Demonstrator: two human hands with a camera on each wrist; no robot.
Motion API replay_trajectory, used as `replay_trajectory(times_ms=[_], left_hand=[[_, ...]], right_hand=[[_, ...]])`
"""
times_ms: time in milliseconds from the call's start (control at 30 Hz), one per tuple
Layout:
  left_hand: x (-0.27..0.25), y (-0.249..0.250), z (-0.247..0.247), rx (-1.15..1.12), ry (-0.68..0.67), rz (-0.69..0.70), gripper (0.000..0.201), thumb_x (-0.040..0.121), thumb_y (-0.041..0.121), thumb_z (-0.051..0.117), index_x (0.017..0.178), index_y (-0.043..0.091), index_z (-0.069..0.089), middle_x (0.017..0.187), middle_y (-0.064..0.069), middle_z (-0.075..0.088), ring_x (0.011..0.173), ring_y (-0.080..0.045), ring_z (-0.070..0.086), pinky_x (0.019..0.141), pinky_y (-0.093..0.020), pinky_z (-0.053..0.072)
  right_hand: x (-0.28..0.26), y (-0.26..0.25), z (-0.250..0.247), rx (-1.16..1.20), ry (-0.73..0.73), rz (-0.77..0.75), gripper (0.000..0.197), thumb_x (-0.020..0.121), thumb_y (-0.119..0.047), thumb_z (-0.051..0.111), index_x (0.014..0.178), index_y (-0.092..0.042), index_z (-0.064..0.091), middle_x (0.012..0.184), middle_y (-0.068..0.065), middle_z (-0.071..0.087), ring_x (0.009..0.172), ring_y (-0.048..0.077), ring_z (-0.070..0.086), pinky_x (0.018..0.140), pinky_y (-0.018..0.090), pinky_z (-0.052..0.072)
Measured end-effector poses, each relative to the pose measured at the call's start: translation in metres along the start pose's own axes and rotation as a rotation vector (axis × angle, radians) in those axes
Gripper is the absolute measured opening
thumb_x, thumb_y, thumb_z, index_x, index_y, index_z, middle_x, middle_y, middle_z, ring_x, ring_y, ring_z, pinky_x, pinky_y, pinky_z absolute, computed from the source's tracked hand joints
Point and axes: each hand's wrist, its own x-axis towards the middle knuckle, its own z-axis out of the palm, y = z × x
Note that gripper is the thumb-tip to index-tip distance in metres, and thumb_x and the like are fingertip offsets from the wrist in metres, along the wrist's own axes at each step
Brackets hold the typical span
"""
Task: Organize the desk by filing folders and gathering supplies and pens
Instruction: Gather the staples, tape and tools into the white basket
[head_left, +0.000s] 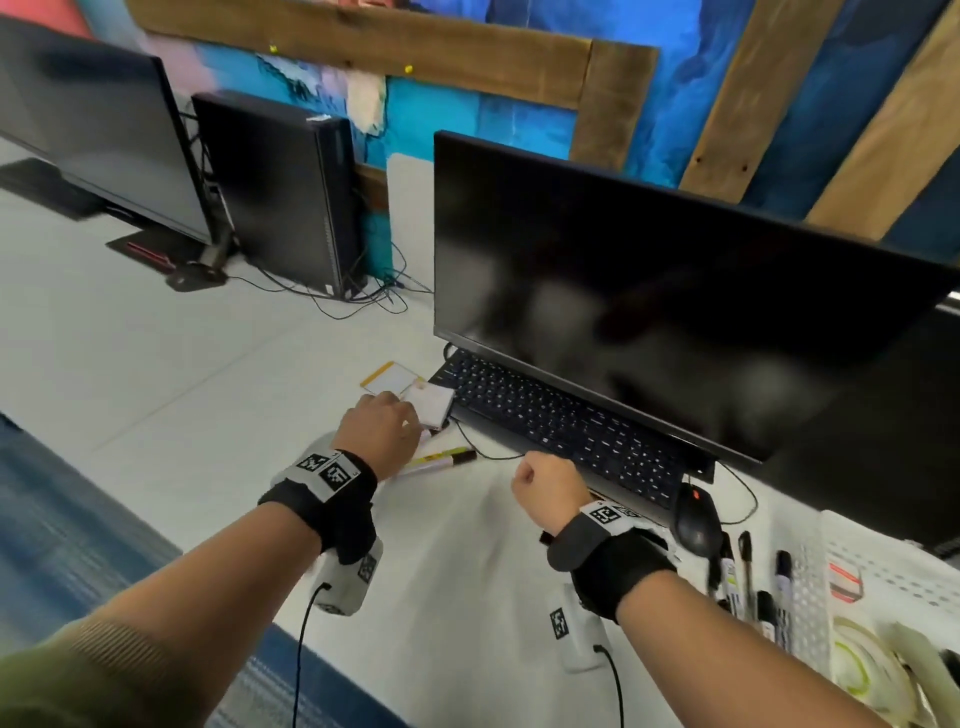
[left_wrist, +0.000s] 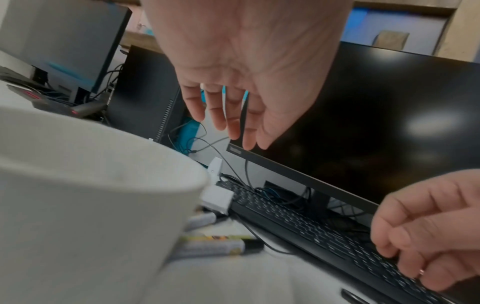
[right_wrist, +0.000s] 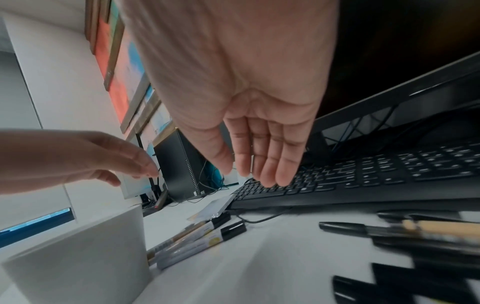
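Note:
Two or three white-barrelled markers (head_left: 447, 459) with black caps lie on the white desk by the keyboard's left end, also seen in the wrist views (left_wrist: 221, 244) (right_wrist: 197, 240). Just behind them sits a small white note pad (head_left: 431, 408). My left hand (head_left: 382, 428) hovers over the markers and pad, fingers hanging down loosely (left_wrist: 228, 123), holding nothing. My right hand (head_left: 545, 488) floats at the keyboard's front edge, fingers relaxed (right_wrist: 259, 164) and empty. Several black pens and markers (head_left: 745, 571) lie in a row at the right. A white container (left_wrist: 91, 205) stands under my left wrist.
A black keyboard (head_left: 561, 431), a mouse (head_left: 696, 519) and a dark monitor (head_left: 675, 291) fill the middle. A white perforated basket (head_left: 883, 561) with tape rolls stands at the right. A yellow-edged card (head_left: 389, 378) lies behind the pad. A PC tower (head_left: 280, 192) and cables stand behind.

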Motion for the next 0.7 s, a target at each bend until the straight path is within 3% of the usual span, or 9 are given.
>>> replay_trajectory(times_ms=[100, 200, 300, 467, 533, 700], left_hand=[[0.022, -0.031, -0.015, 0.047, -0.043, 0.013, 0.029, 0.092, 0.033, 0.048, 0.115, 0.02, 0.06, 0.124, -0.006, 0.055, 0.115, -0.029, 0.047, 0.096, -0.037, 0.042], [0.047, -0.06, -0.029, 0.086, -0.087, 0.032, 0.031, 0.093, 0.032, 0.048, 0.119, 0.02, 0.058, 0.125, -0.007, 0.053, 0.117, -0.029, 0.046, 0.096, -0.038, 0.041], [0.071, -0.082, -0.038, 0.127, -0.127, 0.052, 0.032, 0.093, 0.032, 0.048, 0.121, 0.02, 0.057, 0.126, -0.008, 0.052, 0.118, -0.029, 0.045, 0.096, -0.038, 0.04], [0.109, -0.109, -0.04, 0.178, -0.211, 0.061, 0.031, 0.092, 0.031, 0.048, 0.12, 0.021, 0.056, 0.128, -0.005, 0.051, 0.12, -0.025, 0.044, 0.097, -0.037, 0.04], [0.123, -0.118, -0.035, 0.197, -0.253, 0.061, 0.031, 0.092, 0.032, 0.048, 0.121, 0.022, 0.055, 0.129, -0.004, 0.05, 0.12, -0.025, 0.044, 0.097, -0.036, 0.041], [0.15, -0.127, -0.014, 0.238, -0.369, 0.083, 0.032, 0.092, 0.033, 0.05, 0.122, 0.025, 0.054, 0.13, -0.002, 0.048, 0.122, -0.023, 0.042, 0.096, -0.035, 0.042]], right_hand=[[0.021, -0.021, 0.011, -0.014, -0.011, -0.002, 0.011, 0.087, -0.018, 0.046, 0.085, -0.018, 0.056, 0.107, 0.008, 0.065, 0.102, 0.026, 0.058, 0.069, 0.023, 0.037], [0.041, -0.041, 0.021, -0.027, -0.028, -0.018, 0.015, 0.089, -0.019, 0.048, 0.094, -0.012, 0.06, 0.109, 0.009, 0.064, 0.104, 0.027, 0.058, 0.074, 0.027, 0.042], [0.058, -0.057, 0.028, -0.039, -0.033, -0.032, 0.006, 0.089, -0.021, 0.049, 0.085, -0.018, 0.049, 0.11, 0.011, 0.063, 0.103, 0.028, 0.058, 0.079, 0.03, 0.046], [0.085, -0.071, 0.038, -0.064, -0.072, -0.043, 0.021, 0.09, -0.021, 0.049, 0.072, -0.022, 0.039, 0.113, 0.013, 0.06, 0.102, 0.029, 0.058, 0.075, 0.03, 0.042], [0.097, -0.077, 0.041, -0.098, -0.087, -0.047, 0.007, 0.091, -0.02, 0.049, 0.085, -0.015, 0.048, 0.114, 0.015, 0.058, 0.104, 0.03, 0.057, 0.079, 0.032, 0.044], [0.122, -0.086, 0.051, -0.126, -0.086, -0.031, 0.02, 0.09, -0.016, 0.05, 0.106, -0.006, 0.054, 0.118, 0.015, 0.055, 0.108, 0.03, 0.054, 0.085, 0.034, 0.045]])
